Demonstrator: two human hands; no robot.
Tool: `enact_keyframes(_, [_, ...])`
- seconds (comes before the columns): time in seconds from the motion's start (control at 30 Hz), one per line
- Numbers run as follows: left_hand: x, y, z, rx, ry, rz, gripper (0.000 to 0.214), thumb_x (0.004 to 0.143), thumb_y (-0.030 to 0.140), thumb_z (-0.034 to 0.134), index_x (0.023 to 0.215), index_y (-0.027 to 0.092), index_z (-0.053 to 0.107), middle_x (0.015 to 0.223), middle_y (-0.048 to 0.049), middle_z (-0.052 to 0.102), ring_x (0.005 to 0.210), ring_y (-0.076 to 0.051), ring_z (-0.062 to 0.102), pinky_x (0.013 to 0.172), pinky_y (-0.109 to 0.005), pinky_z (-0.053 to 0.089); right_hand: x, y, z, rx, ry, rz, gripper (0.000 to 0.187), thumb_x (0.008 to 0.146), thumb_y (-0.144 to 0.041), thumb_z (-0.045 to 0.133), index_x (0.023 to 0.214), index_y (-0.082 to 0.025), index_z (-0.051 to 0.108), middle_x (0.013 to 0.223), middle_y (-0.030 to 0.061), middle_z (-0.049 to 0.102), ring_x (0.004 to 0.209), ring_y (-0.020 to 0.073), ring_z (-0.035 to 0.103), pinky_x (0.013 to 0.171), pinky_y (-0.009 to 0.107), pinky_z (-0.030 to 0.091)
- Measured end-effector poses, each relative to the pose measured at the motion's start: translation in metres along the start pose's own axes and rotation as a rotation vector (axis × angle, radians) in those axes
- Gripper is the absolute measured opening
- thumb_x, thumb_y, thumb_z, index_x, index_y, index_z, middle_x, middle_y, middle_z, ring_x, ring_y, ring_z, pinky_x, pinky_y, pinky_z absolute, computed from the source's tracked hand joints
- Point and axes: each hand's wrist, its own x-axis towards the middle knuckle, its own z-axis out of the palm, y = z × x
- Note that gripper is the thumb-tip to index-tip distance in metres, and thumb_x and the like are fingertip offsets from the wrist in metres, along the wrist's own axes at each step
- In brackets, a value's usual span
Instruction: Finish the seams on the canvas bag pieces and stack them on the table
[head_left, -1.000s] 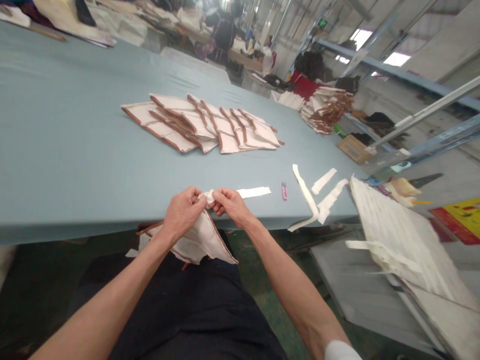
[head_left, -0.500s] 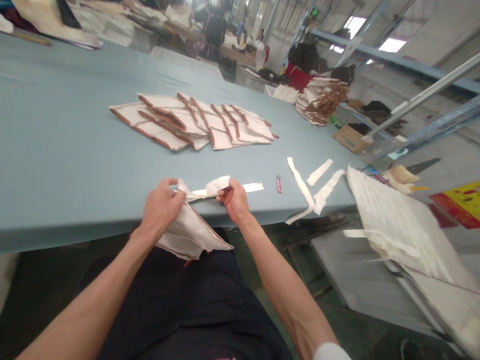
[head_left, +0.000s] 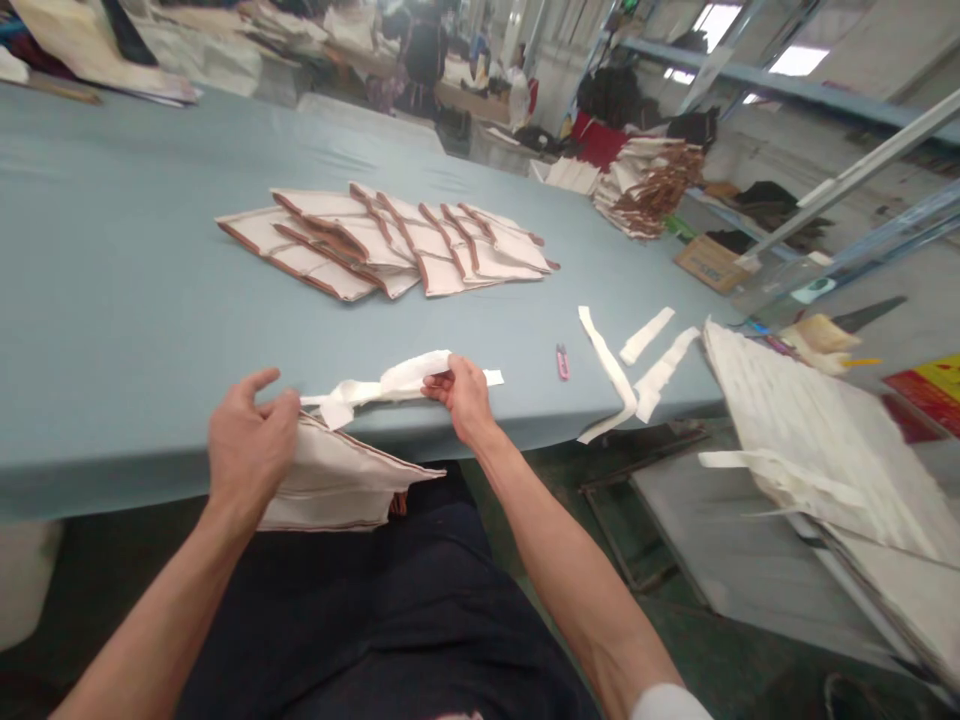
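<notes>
A cream cloth panel with brown edging (head_left: 337, 470) hangs at the table's front edge, over my lap. My left hand (head_left: 251, 440) is at the panel's upper left corner, its thumb against the cloth and its index finger raised; the other fingers are partly hidden. My right hand (head_left: 465, 398) pinches a loosely curled white strip (head_left: 409, 375) above the table edge. The strip's left end twists down beside the panel's top. Another white strip end (head_left: 493, 377) shows to the right of my right fingers, lying on the table.
Several brown-edged cream panels (head_left: 442, 245) lie overlapped on the blue-green table (head_left: 135, 300). Pink thread snips (head_left: 562, 362) and loose white strips (head_left: 611, 365) lie to the right. Beyond them a board bears more strips (head_left: 810, 430). A stack of panels (head_left: 649, 185) stands at the far end.
My left hand has moved left and the panel has shifted left with it. Its index finger has lifted away from the strip. My right hand stays nearly in place with the strip.
</notes>
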Motion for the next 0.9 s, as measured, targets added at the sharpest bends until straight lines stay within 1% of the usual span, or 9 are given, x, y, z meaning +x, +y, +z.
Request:
enact_keyframes(0.1, [0.014, -0.008, -0.018, 0.001, 0.029, -0.045, 0.037, 0.110, 0.050, 0.072, 0.128, 0.018, 0.075, 0.100, -0.0018, 0.078, 0.082, -0.021, 0.076, 0.081, -0.040, 0.065, 0.003, 0.003, 0.006, -0.037, 0.033, 0.002, 0.031, 0.104, -0.050, 0.064, 0.091, -0.023, 0.059, 0.079, 0.0023, 0.072, 0.074, 0.0166, 0.073, 0.070, 0.028, 0.066])
enact_keyframes(0.17, [0.011, -0.016, -0.027, 0.016, 0.058, -0.067, 0.031, 0.110, 0.045, 0.071, 0.123, 0.018, 0.076, 0.086, 0.0019, 0.074, 0.072, -0.018, 0.070, 0.073, -0.035, 0.060, 0.002, 0.007, 0.010, -0.086, 0.051, -0.012, 0.029, 0.104, -0.048, 0.065, 0.088, -0.024, 0.060, 0.077, 0.0011, 0.071, 0.077, 0.0178, 0.073, 0.073, 0.028, 0.065])
enact_keyframes(0.27, [-0.005, -0.029, -0.039, 0.066, 0.147, -0.067, 0.035, 0.105, 0.044, 0.063, 0.117, 0.016, 0.078, 0.069, 0.0038, 0.065, 0.066, -0.021, 0.065, 0.067, -0.031, 0.052, -0.003, 0.015, 0.012, -0.162, 0.085, -0.046, 0.028, 0.104, -0.046, 0.064, 0.084, -0.027, 0.059, 0.076, -0.0009, 0.070, 0.081, 0.0189, 0.072, 0.081, 0.029, 0.064])
enact_keyframes(0.37, [-0.027, -0.032, -0.041, 0.141, 0.164, 0.031, 0.050, 0.104, 0.054, 0.051, 0.119, 0.015, 0.078, 0.083, -0.0053, 0.079, 0.083, -0.029, 0.075, 0.078, -0.035, 0.056, -0.007, 0.017, 0.011, -0.221, 0.103, -0.069, 0.026, 0.106, -0.044, 0.060, 0.085, -0.028, 0.058, 0.076, -0.0015, 0.069, 0.083, 0.0200, 0.071, 0.085, 0.031, 0.063])
enact_keyframes(0.43, [-0.037, -0.026, -0.031, 0.201, 0.022, 0.160, 0.054, 0.104, 0.056, 0.048, 0.132, 0.020, 0.078, 0.095, -0.0082, 0.087, 0.090, -0.031, 0.081, 0.084, -0.036, 0.058, -0.008, 0.016, 0.010, -0.248, 0.107, -0.078, 0.026, 0.107, -0.042, 0.058, 0.084, -0.028, 0.058, 0.076, -0.0015, 0.069, 0.084, 0.0205, 0.071, 0.086, 0.031, 0.062])
enact_keyframes(0.5, [-0.041, -0.016, -0.013, 0.299, -0.163, 0.277, 0.059, 0.103, 0.049, 0.052, 0.154, 0.024, 0.070, 0.096, -0.0098, 0.090, 0.091, -0.035, 0.084, 0.082, -0.038, 0.058, -0.008, 0.015, 0.010, -0.261, 0.109, -0.084, 0.028, 0.109, -0.041, 0.058, 0.083, -0.028, 0.058, 0.076, -0.0014, 0.068, 0.084, 0.0205, 0.071, 0.085, 0.030, 0.062])
enact_keyframes(0.6, [-0.037, 0.001, 0.016, 0.458, -0.347, 0.366, 0.065, 0.106, 0.036, 0.050, 0.168, 0.021, 0.057, 0.096, -0.0161, 0.090, 0.097, -0.041, 0.086, 0.084, -0.043, 0.060, -0.008, 0.013, 0.011, -0.245, 0.099, -0.077, 0.032, 0.111, -0.038, 0.063, 0.083, -0.024, 0.060, 0.077, -0.0019, 0.067, 0.080, 0.0182, 0.071, 0.082, 0.031, 0.062])
enact_keyframes(0.77, [-0.031, 0.009, 0.029, 0.613, -0.510, 0.380, 0.069, 0.108, 0.025, 0.044, 0.176, 0.016, 0.044, 0.108, -0.0235, 0.089, 0.105, -0.045, 0.086, 0.087, -0.048, 0.063, 0.002, 0.004, 0.003, -0.147, 0.105, -0.035, 0.031, 0.112, -0.042, 0.070, 0.096, -0.016, 0.069, 0.085, -0.0014, 0.069, 0.071, 0.0134, 0.068, 0.070, 0.029, 0.062])
enact_keyframes(0.9, [-0.035, 0.004, 0.025, 0.641, -0.547, 0.342, 0.073, 0.109, 0.026, 0.040, 0.182, 0.019, 0.031, 0.106, -0.0237, 0.089, 0.102, -0.046, 0.087, 0.084, -0.048, 0.063, 0.024, -0.027, -0.025, -0.074, 0.200, -0.062, 0.028, 0.113, -0.042, 0.071, 0.110, -0.015, 0.073, 0.095, 0.0014, 0.073, 0.075, 0.0140, 0.071, 0.068, 0.028, 0.063])
